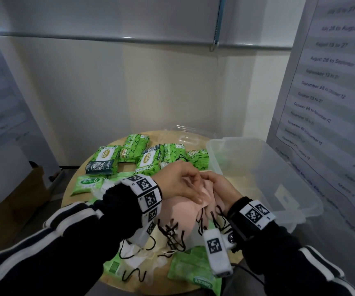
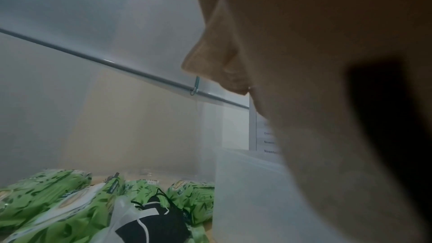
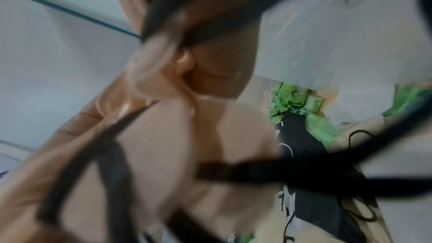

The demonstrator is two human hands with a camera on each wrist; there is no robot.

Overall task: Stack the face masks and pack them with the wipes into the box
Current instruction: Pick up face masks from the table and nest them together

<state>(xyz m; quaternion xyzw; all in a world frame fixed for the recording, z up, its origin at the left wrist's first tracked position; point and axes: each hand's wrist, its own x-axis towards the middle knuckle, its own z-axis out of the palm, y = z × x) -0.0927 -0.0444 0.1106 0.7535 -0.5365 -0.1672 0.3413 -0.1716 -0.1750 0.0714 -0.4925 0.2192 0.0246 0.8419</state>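
Both hands meet over the middle of the round table (image 1: 72, 190) and hold a small bunch of pink face masks (image 1: 180, 212). My left hand (image 1: 193, 186) pinches the top edge of the masks. From the right side, my right hand (image 1: 215, 184) grips them. Black ear loops (image 1: 172, 233) hang below in a tangle. In the right wrist view the pink masks (image 3: 177, 145) and black loops fill the picture, blurred. Green wipes packs (image 1: 108, 159) lie at the back and one wipes pack (image 1: 193, 272) at the front. The clear plastic box (image 1: 296, 189) stands open at the right.
A black mask in a clear wrapper (image 2: 151, 226) lies among the wipes packs (image 2: 58, 200) beside the box wall (image 2: 245, 191). Pale masks with black loops (image 1: 142, 253) lie under my wrists. A clear lid (image 1: 185, 135) rests behind. Walls with posters stand close on both sides.
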